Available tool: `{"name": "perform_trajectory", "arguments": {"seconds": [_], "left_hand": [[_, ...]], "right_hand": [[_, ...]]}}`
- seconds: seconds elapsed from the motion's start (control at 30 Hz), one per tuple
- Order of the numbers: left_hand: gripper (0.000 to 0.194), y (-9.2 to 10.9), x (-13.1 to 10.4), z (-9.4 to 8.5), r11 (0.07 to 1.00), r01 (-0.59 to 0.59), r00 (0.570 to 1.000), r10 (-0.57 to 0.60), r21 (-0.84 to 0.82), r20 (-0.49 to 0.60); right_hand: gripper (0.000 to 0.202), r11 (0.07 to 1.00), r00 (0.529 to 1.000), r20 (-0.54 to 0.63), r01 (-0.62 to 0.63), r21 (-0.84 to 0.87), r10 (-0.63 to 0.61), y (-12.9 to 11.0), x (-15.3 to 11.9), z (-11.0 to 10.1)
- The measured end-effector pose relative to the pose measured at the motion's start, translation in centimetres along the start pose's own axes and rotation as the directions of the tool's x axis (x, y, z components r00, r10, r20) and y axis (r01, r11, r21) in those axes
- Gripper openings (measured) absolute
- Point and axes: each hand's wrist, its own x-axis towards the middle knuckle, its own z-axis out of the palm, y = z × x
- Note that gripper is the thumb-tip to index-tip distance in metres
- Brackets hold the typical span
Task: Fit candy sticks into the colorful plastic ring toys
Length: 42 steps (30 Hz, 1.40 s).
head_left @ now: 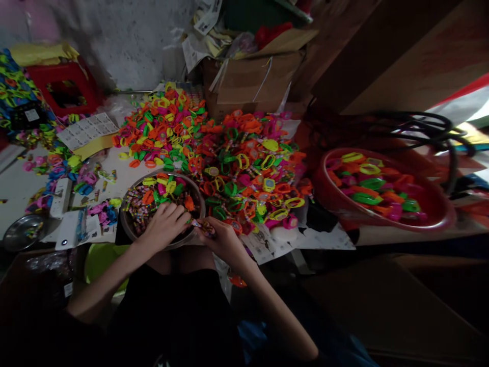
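Observation:
A round metal bowl [201, 204] stands at the table's front edge, filled with small wrapped candies [138, 208] and a few bright plastic watch-like pieces [162, 184]. My left hand [168, 221] is over the bowl's front part, its fingers bent down and its fingertips near the bowl's right side. At the bowl's right rim my right hand [221, 239] is closed around several wrapped candies [206, 229], their ends poking out toward my left hand. What my left fingertips hold, if anything, is too small to tell.
Piles of colourful plastic watches [244, 168] lie behind and right of the bowl. A red basin [439, 214] of them stands at right, a cardboard box [255, 81] behind. A small metal dish [15, 234], power strip [60, 198] and red stool [63, 76] are at left.

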Motion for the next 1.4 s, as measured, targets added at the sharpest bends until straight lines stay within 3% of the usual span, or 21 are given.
{"name": "perform_trajectory", "arguments": {"seconds": [0.33,0.57,0.77,0.93,1.1,1.2,1.27,1.3,1.33,1.37,1.4], "left_hand": [[0.013,0.3,-0.2,-0.3,0.999,-0.034,0.998,0.036,0.029,-0.051],[0.022,0.2,-0.4,0.2,0.995,-0.095,0.995,0.096,0.035,-0.040],[0.014,-0.1,-0.9,0.1,0.984,-0.168,0.985,0.165,-0.057,-0.050],[0.005,-0.1,-1.4,0.4,0.966,-0.210,0.977,0.211,-0.152,-0.010],[0.010,0.6,-2.5,1.7,0.959,-0.182,0.978,0.200,-0.216,0.061],[0.032,0.4,-3.0,1.9,0.945,-0.118,0.991,0.130,-0.305,0.016],[0.042,-0.3,-3.2,1.7,0.934,-0.055,0.998,0.052,-0.354,-0.019],[0.041,-0.8,-3.2,1.5,0.928,-0.012,1.000,0.002,-0.373,-0.029],[0.038,-1.4,-3.1,1.5,0.919,0.036,0.998,-0.053,-0.392,-0.033],[0.034,-2.0,-3.1,1.5,0.909,0.081,0.994,-0.103,-0.410,-0.032],[0.031,-2.6,-3.0,1.7,0.898,0.120,0.989,-0.145,-0.423,-0.026]], "right_hand": [[0.015,0.997,0.997,-0.047,0.067,-0.041,-0.069,0.1,-0.2,0.2],[0.012,0.986,0.980,0.186,-0.045,-0.161,0.075,-1.1,0.2,-1.2],[0.007,0.976,0.940,0.338,0.029,-0.214,0.046,-1.8,0.4,-2.0],[0.006,0.951,0.891,0.447,0.064,-0.304,0.083,-2.1,0.4,-1.4],[0.012,0.945,0.826,0.542,0.040,-0.326,0.152,-0.6,0.5,-0.6],[0.015,0.939,0.784,0.599,0.065,-0.338,0.161,1.2,1.3,-2.2],[0.017,0.926,0.801,0.555,0.005,-0.379,0.223,2.3,2.1,-4.3],[0.017,0.930,0.836,0.494,-0.049,-0.365,0.238,2.8,2.6,-5.6],[0.017,0.934,0.903,0.365,-0.098,-0.345,0.229,3.2,3.1,-6.9],[0.020,0.935,0.967,0.160,-0.140,-0.325,0.200,3.6,3.6,-8.1],[0.024,0.938,0.985,-0.063,-0.173,-0.300,0.162,3.9,4.0,-9.2]]}}
